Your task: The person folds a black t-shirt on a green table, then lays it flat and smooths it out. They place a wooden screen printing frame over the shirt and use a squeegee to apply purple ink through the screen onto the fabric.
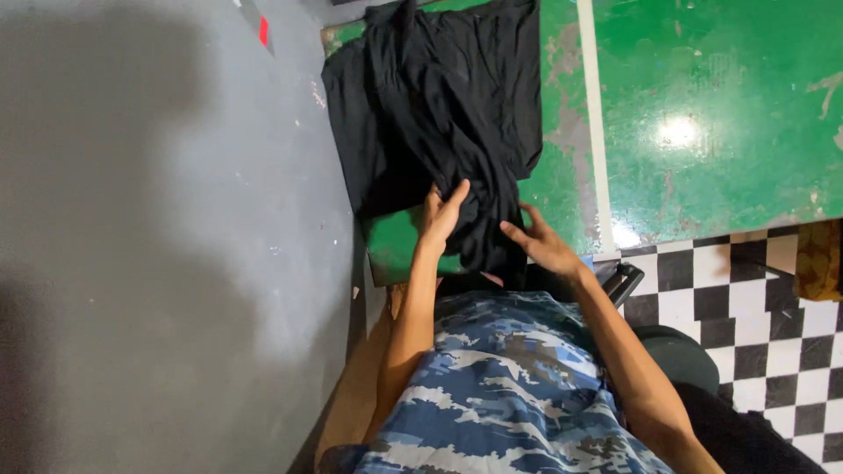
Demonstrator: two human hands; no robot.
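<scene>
I've got a black garment (pixel 439 105) bunched on the green table (pixel 720 132), lying over the table's left corner area. Its left side runs right along the table's left edge, and the near end spills over the near edge toward my lap.

Left hand (pixel 442 219) is flat on the cloth at the near edge, fingers spread and open, pressing rather than pinching as far as I can tell. Right hand (pixel 543 244) is just right of it, open, fingertips touching the hanging fold; no closed grip visible.

Edges: a pale stripe (pixel 593 123) runs near-to-far just right of the garment. Table surface right of the stripe is bare worn green paint with a light glare, plenty of room there. Left of the table is grey floor (pixel 158 237), drop-off immediately beside the cloth. Near right is black-and-white checkered floor (pixel 746 290). A dark chair (pixel 680 355) sits under my right arm.
</scene>
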